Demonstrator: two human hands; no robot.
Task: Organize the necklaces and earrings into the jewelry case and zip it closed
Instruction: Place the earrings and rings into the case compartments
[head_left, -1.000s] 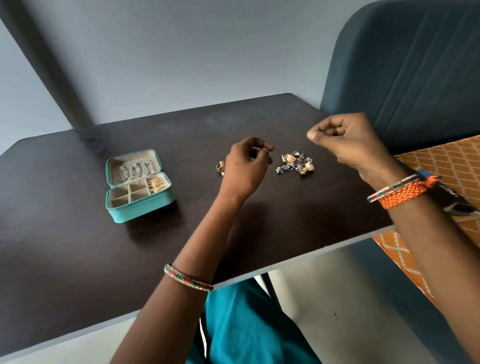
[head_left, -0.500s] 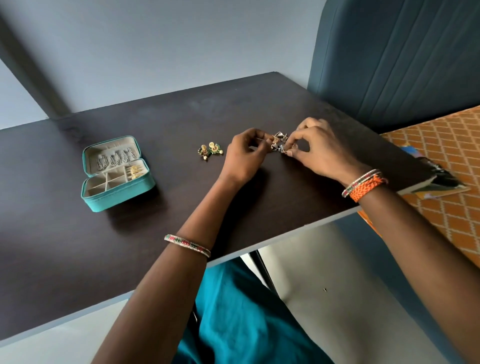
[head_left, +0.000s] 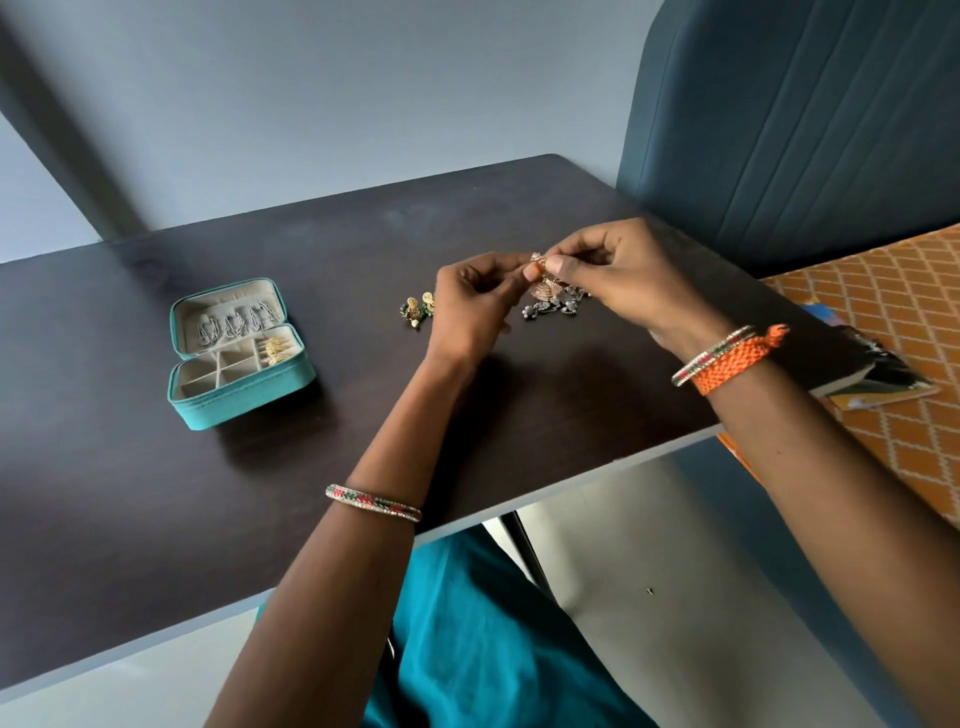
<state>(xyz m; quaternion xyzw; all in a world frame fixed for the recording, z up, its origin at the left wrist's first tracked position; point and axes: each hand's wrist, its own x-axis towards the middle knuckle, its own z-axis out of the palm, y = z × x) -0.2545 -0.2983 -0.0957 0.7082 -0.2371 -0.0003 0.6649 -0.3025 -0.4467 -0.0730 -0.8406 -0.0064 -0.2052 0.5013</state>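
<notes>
From the head view, both hands have come together and lifted — the left hand (head_left: 475, 304) and right hand (head_left: 618, 275) now pinch one rose-gold earring (head_left: 537, 260) between their fingers (head_left: 531, 270), raised off the dark matte surface (head_left: 130, 467). Likely they're readying it for packing. Below the fingers lies a silvery tangled pile (head_left: 553, 306); well left, the teal fabric jewelry case (head_left: 239, 353) gapes open, chains already hung in its lid.

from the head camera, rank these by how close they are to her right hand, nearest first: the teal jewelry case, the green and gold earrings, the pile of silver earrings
1. Pile of silver earrings, just under the right hand.
2. Green and gold earrings, beyond the left hand.
3. Teal jewelry case, open, far left on the table.
</notes>
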